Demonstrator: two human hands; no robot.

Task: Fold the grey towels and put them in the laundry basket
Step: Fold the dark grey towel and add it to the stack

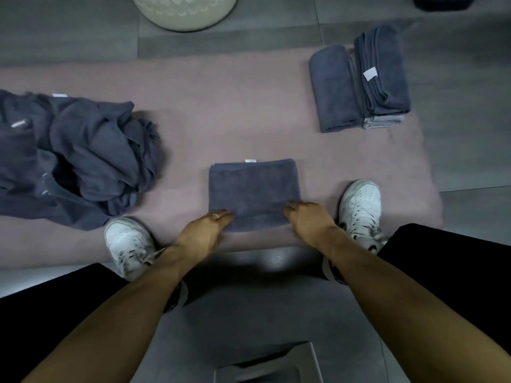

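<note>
Towel: folded to a small grey rectangle, flat on the mat, between the two hands and running away from them; white tag at its far edge.
Left hand: fingers curled onto the near left corner, pinching the edge.
Right hand: fingers curled over the near right corner, grasping the edge the same way.
Handling: judged soft, limp and light; the cloth will sag if lifted by one point. Take hold at both near corners, as now, or slide flat palms beneath to keep the fold.
Pile: unfolded grey towels, rumpled, well left of the grip.
Stack: folded towels, far and right of the grip, some laid flat, some leaning on edge.
Basket: pale, round, straight beyond the grip, past the mat's far edge; only its lower part shows.
Mat: dull pink, flat, bears the towel, pile and stack.
Floor: grey tiles, smooth, dimly lit.
Shoes: white, one just outside each hand, toes on the mat.
Progress: judged midway; nothing seen in the basket.
</note>
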